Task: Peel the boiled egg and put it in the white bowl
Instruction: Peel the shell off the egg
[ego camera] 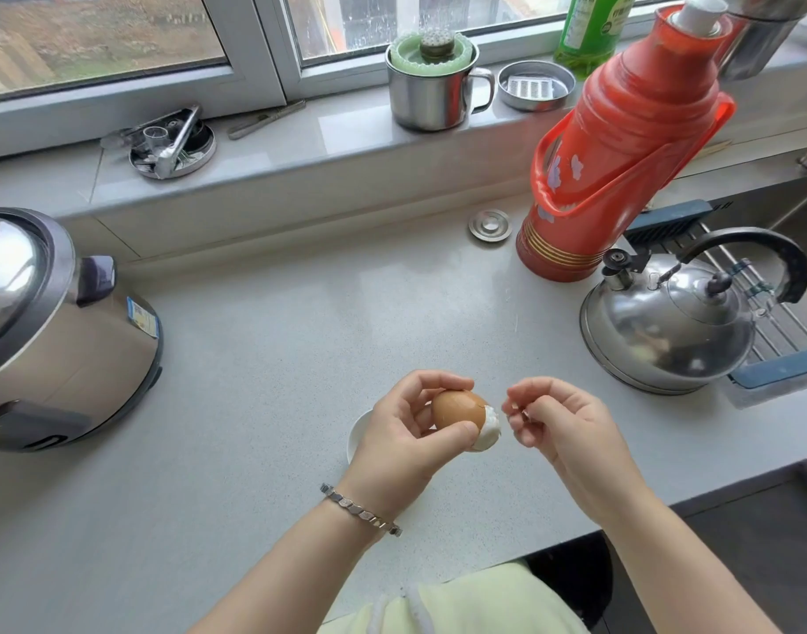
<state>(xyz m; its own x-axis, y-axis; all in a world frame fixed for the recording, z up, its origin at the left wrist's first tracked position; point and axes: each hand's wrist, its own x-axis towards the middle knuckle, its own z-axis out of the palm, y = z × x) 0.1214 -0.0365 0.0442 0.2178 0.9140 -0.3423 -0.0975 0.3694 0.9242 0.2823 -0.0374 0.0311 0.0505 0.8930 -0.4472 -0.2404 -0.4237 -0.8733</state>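
The pale grey surface (278,336) spreads out on all sides of the egg (456,411), which serves here as the marker for everything else. Far to the left of the egg sits a steel rice cooker (58,331) with its lid down. Beyond the egg and to its right stands a red thermos (621,153), and nearer, directly right of the egg, a shiny kettle (667,327) with a black handle rests at the surface's edge by a sink rack. Well beyond the egg, on the window sill, is a steel mug (431,93).

The left hand (401,432) holds the egg in the air. Its grip is clamped round the shell, with the fingers curved over the top and the thumb pressed along the near side. A metal bracelet (360,514) circles that wrist, below and left of the egg.

The right hand (562,418) hangs just right of the egg, apart from it. Its grip is drawn together: thumb and forefinger pinch a pale scrap (523,415), too small to make out clearly, and the other fingers are curled.

The white bowl (358,434) lies on the surface under and left of the egg, mostly hidden by the left hand.

The egg itself lies sideways. Brown shell covers most of it, and its right end is bare and white.
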